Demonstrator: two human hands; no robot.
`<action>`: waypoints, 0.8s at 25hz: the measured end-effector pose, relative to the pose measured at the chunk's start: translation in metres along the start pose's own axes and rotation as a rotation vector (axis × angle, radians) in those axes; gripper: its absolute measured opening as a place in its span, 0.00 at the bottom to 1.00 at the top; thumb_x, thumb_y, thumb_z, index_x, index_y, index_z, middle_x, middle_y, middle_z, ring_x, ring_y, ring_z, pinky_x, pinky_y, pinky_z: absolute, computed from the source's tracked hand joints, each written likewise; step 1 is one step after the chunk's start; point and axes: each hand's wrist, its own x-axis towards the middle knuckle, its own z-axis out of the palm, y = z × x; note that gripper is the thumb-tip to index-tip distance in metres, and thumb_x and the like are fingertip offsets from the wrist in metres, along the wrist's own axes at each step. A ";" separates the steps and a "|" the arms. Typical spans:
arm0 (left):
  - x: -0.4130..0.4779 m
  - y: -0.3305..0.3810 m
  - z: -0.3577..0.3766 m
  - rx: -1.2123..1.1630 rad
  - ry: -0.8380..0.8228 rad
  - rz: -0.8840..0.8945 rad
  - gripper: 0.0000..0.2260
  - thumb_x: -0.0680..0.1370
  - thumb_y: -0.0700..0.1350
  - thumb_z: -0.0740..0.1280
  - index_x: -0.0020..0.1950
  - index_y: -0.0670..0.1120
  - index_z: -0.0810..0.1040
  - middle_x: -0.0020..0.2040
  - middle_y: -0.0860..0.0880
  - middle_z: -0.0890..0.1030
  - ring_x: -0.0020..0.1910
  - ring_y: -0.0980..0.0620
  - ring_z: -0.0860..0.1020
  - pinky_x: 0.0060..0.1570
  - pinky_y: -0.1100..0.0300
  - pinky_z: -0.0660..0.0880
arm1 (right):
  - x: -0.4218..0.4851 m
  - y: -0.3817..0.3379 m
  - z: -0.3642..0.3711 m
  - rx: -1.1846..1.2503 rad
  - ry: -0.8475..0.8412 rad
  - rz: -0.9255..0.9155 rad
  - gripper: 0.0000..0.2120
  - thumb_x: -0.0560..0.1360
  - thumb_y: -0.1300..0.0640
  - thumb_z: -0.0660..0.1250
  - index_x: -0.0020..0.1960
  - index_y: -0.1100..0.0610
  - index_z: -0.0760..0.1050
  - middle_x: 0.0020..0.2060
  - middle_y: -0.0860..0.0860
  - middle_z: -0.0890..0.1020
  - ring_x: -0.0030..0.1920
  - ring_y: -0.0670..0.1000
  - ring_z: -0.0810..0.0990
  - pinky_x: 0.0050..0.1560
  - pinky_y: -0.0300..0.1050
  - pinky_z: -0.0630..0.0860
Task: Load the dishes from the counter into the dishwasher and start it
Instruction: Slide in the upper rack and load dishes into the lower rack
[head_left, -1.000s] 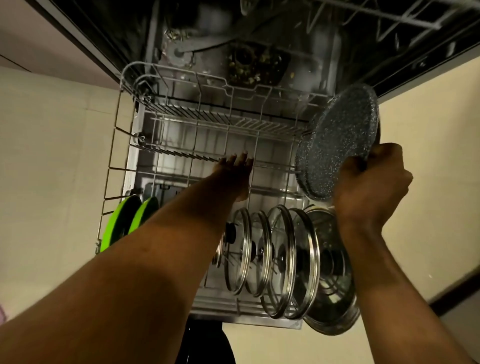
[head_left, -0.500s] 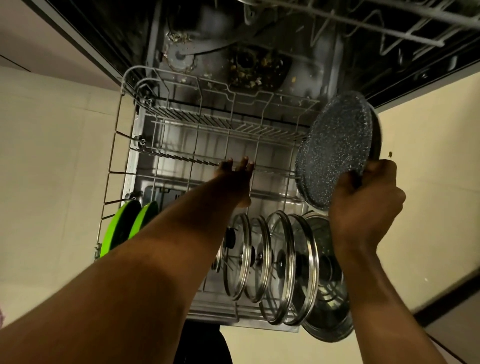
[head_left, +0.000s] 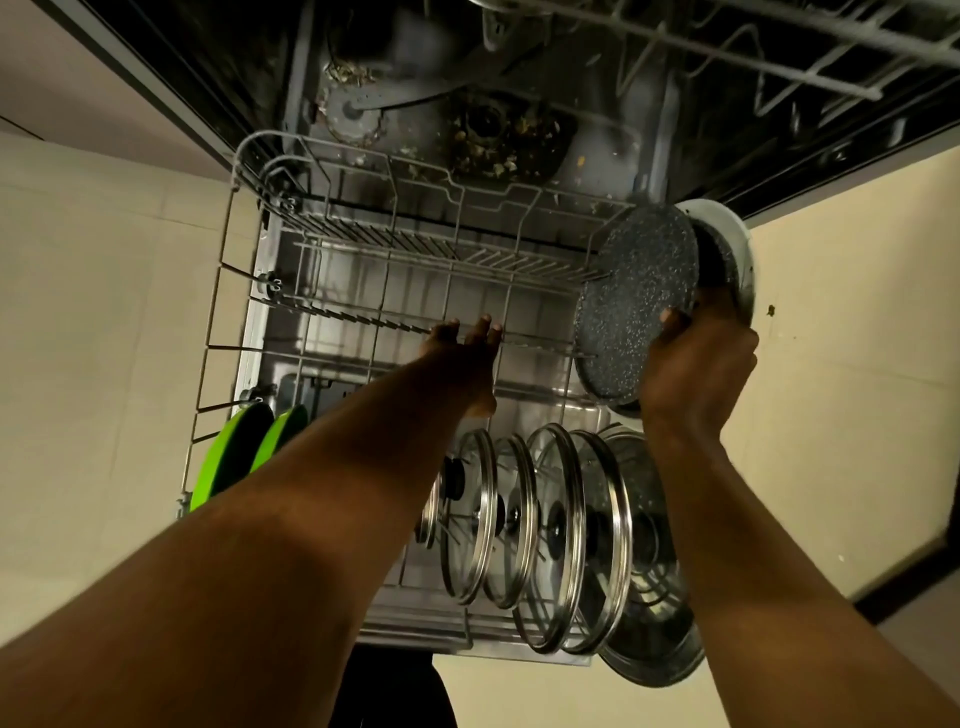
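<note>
Dishwasher rack beneath; right hand grips speckled pan at lower rim (left hand outstretched, fingers straight).

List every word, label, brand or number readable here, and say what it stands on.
None: no readable text shows on the grey wire dishwasher rack, the speckled grey round pan, the steel-rimmed glass lids or the green round plates.

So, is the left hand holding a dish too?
No, the left hand reaches to the rack with straight fingers; only the right hand grips the speckled grey dish.
</note>
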 end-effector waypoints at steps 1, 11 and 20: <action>-0.002 0.000 -0.001 -0.018 -0.003 0.000 0.47 0.77 0.56 0.68 0.80 0.49 0.36 0.80 0.46 0.38 0.79 0.38 0.44 0.77 0.47 0.46 | 0.005 -0.003 -0.001 0.007 -0.004 0.003 0.15 0.81 0.59 0.58 0.67 0.60 0.70 0.52 0.58 0.78 0.54 0.57 0.79 0.49 0.40 0.72; -0.012 0.002 -0.006 -0.020 0.015 -0.021 0.44 0.78 0.52 0.67 0.80 0.50 0.36 0.80 0.45 0.38 0.79 0.41 0.42 0.76 0.46 0.43 | 0.021 -0.001 -0.007 -0.131 -0.022 0.080 0.14 0.81 0.60 0.59 0.65 0.61 0.73 0.59 0.59 0.80 0.57 0.60 0.79 0.53 0.48 0.76; -0.074 -0.004 -0.024 -0.050 0.098 0.011 0.40 0.80 0.47 0.64 0.80 0.52 0.36 0.79 0.44 0.34 0.79 0.42 0.39 0.77 0.46 0.41 | -0.020 -0.021 -0.022 -0.123 -0.004 -0.046 0.16 0.77 0.61 0.65 0.64 0.60 0.73 0.59 0.59 0.80 0.59 0.61 0.79 0.56 0.53 0.76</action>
